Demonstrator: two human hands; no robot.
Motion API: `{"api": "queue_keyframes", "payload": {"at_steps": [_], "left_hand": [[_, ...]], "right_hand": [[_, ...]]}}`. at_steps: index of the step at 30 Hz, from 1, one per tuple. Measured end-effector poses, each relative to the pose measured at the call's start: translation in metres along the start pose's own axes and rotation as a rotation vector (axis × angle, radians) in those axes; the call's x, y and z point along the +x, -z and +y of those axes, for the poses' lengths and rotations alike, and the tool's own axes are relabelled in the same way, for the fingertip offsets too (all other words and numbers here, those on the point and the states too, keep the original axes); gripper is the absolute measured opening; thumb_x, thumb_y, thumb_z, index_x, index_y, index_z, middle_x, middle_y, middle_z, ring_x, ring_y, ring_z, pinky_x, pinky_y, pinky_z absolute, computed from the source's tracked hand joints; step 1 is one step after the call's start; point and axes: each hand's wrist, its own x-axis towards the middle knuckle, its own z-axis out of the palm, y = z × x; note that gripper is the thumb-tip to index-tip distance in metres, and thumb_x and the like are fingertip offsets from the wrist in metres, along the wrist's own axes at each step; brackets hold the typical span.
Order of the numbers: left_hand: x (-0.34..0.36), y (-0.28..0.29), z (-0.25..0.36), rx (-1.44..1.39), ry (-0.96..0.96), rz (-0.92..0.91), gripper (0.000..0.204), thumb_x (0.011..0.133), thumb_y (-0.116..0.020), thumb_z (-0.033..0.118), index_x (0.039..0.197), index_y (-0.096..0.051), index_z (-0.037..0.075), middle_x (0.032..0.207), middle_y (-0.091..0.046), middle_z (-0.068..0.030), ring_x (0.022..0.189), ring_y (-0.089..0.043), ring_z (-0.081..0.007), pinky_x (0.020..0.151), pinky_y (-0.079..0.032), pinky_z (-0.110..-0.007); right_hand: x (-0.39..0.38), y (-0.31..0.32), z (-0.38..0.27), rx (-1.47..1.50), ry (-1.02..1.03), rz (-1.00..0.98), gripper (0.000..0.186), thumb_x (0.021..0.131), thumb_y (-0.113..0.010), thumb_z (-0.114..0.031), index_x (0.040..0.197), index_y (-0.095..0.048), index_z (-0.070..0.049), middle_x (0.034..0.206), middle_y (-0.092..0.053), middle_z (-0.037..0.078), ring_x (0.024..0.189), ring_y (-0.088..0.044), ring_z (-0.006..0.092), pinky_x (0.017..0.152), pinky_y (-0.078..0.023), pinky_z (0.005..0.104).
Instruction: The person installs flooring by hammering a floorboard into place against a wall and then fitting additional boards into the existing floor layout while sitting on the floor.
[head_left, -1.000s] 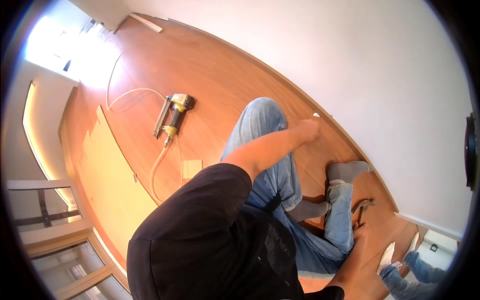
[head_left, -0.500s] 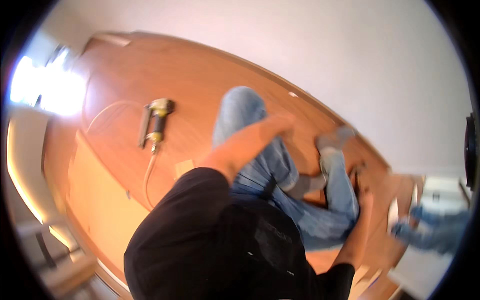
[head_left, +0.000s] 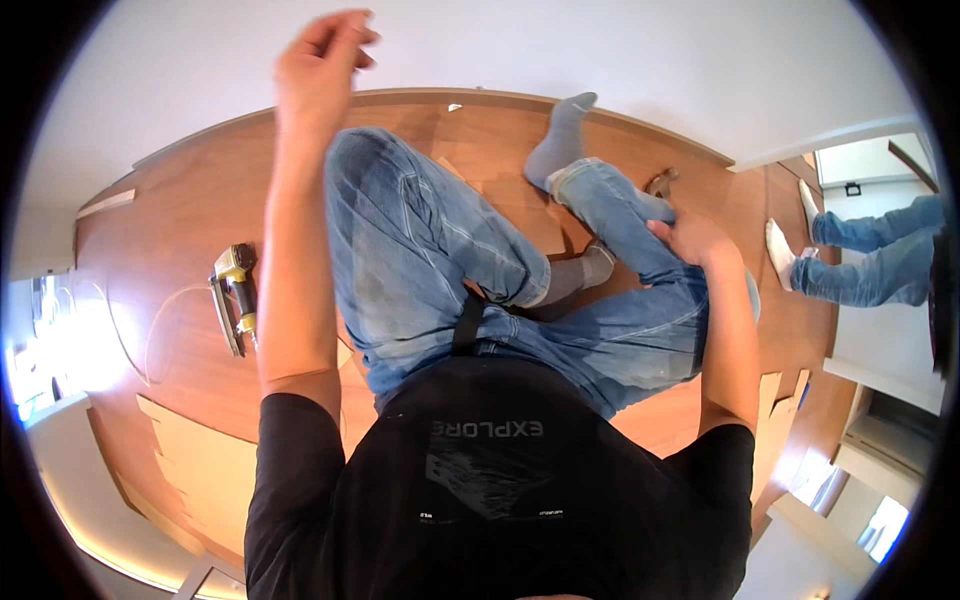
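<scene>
My left hand (head_left: 318,80) is raised at the upper left, above my bent knee and in front of the pale wall. Its fingers are curled in a loose pinch; anything between the tips is too small to make out. My right hand (head_left: 695,242) lies against my right lower leg in blue jeans, thumb toward the shin. Its other fingers bend down out of sight. Just beyond the knuckles a hammer (head_left: 662,182) shows its head by the floor; the handle is hidden behind leg and hand, so whether the hand grips it is unclear.
A yellow-and-black air nailer (head_left: 238,290) with a hose lies on the wood floor at left. Thin boards (head_left: 205,455) lie lower left, more strips (head_left: 770,405) at right. A baseboard (head_left: 430,97) follows the wall. Another person's legs (head_left: 880,245) are at far right.
My left hand has risen from over my knee to in front of the wall. My view has turned, so the nailer appears farther left. My right hand remains near the hammer.
</scene>
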Motion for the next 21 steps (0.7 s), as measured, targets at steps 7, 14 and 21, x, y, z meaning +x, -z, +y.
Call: {"api": "queue_keyframes", "payload": {"at_steps": [7, 14, 21], "left_hand": [[0.025, -0.021, 0.083, -0.278, -0.481, 0.027, 0.020, 0.103, -0.061, 0.014, 0.114, -0.072, 0.002, 0.089, -0.068, -0.0024, 0.069, -0.059, -0.0082, 0.063, -0.046, -0.023], [0.067, -0.081, 0.019, -0.315, -0.639, 0.111, 0.019, 0.104, -0.060, 0.010, 0.118, -0.069, -0.001, 0.091, -0.068, -0.0044, 0.064, -0.055, -0.0055, 0.057, -0.046, -0.020], [0.076, -0.084, -0.082, -0.301, -0.323, 0.241, 0.019, 0.103, -0.062, 0.009, 0.118, -0.069, -0.001, 0.090, -0.067, -0.0040, 0.060, -0.052, -0.0038, 0.054, -0.045, -0.019]], "right_hand": [[0.051, -0.007, -0.069, 0.000, 0.392, -0.097, 0.051, 0.102, -0.058, -0.047, 0.124, -0.070, -0.003, 0.116, -0.073, 0.025, 0.110, -0.068, 0.0445, 0.094, -0.053, 0.0500], [0.135, -0.067, -0.158, 0.426, 0.539, 0.307, 0.033, 0.105, -0.054, -0.033, 0.109, -0.071, -0.004, 0.097, -0.073, 0.023, 0.091, -0.068, 0.0458, 0.079, -0.053, 0.0528], [0.228, -0.053, -0.205, 0.673, 0.453, 0.379, 0.037, 0.106, -0.053, -0.036, 0.102, -0.070, -0.004, 0.092, -0.072, 0.024, 0.086, -0.068, 0.0454, 0.074, -0.053, 0.0530]]}}
